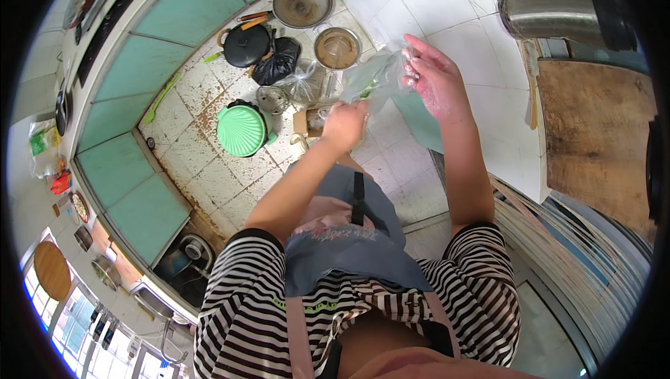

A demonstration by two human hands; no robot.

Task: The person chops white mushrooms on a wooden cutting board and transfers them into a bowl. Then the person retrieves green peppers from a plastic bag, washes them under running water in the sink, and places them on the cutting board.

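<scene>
A clear plastic bag (379, 73) with something green in it, possibly a vegetable, stretches between my two hands above the tiled floor. My left hand (345, 125) grips its lower left part, the fingers closed on the plastic. Higher up and to the right, my right hand (432, 78) pinches the bag's other end between thumb and fingers; white powder or paste coats those fingertips. Beneath the bag, on the floor, stand a steel pot (337, 48) and a small cardboard box (301, 122).
Left of my hands stand a green lidded bin (241, 129), a black bag (277, 62), a black lidded pot (246, 45) and a wide pan (302, 3). Green cabinets (152, 154) line the left. A wooden board (596, 138) is at the right.
</scene>
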